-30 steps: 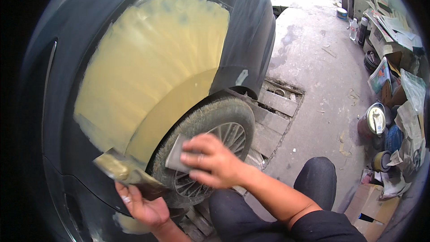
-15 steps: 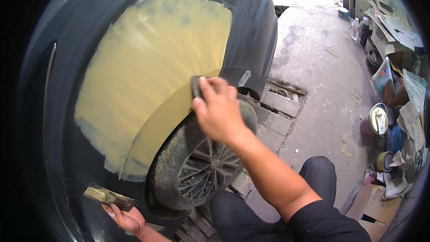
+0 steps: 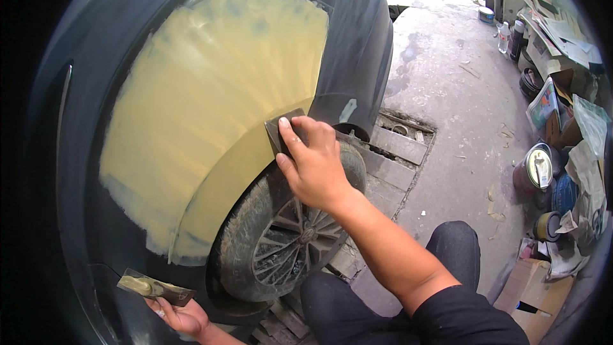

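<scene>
A broad patch of yellow body filler point(image 3: 211, 83) covers the dark car's rear fender point(image 3: 83, 172) above the wheel point(image 3: 287, 243). My right hand point(image 3: 316, 163) pinches a dark, flat filler spreader point(image 3: 276, 131), its blade against the filler at the wheel-arch lip. Low on the left, my left hand point(image 3: 182, 316) is closed on a flat putty board point(image 3: 172, 292). A lump of yellow filler point(image 3: 143, 286) sits on the board's outer end. The fingers under the board are partly hidden.
Right of the bumper point(image 3: 357, 57), concrete floor point(image 3: 447, 121) runs past a slatted floor channel point(image 3: 399, 144). Along the right wall stand a paint can point(image 3: 535, 169), a plastic bottle point(image 3: 504, 38), papers point(image 3: 562, 32) and a cardboard box point(image 3: 533, 297). My knees are close to the wheel.
The spreader in my right hand has tilted, showing more of its flat face, and shifted slightly left at the arch edge. My left hand still holds the board almost in place.
</scene>
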The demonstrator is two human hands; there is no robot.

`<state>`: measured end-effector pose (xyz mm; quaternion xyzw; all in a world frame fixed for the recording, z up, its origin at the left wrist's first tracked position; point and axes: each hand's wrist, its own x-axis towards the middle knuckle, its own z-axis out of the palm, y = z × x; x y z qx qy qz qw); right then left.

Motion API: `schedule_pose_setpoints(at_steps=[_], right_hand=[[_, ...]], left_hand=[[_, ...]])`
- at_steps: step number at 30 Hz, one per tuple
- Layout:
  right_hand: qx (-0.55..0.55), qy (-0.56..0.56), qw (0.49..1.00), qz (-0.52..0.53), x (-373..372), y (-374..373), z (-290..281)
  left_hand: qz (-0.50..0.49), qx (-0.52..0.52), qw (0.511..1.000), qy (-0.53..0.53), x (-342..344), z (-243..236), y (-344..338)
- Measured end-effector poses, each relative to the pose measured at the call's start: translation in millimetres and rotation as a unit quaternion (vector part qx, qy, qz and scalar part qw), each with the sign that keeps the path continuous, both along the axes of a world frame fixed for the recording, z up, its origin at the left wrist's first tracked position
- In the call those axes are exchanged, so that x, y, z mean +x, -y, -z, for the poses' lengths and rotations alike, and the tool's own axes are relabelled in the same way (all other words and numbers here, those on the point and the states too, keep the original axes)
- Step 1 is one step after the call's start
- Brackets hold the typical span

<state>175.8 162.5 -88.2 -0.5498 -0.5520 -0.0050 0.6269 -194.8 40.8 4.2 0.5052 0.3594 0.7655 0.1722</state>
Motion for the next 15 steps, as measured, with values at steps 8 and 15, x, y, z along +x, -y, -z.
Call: schedule_pose_setpoints(at_steps=[8,15], right_hand=[[-0.049,0.03,0.997,-0.053,-5.5,27.6,14.4],[0.017,0.008,1.0,-0.016,1.7,0.0,2.5]], left_hand=[[-0.009,0.011,1.0,0.007,5.0,-0.5,-1.1],[-0.01,0.005,1.0,0.002,7.7,-0.6,-3.6]])
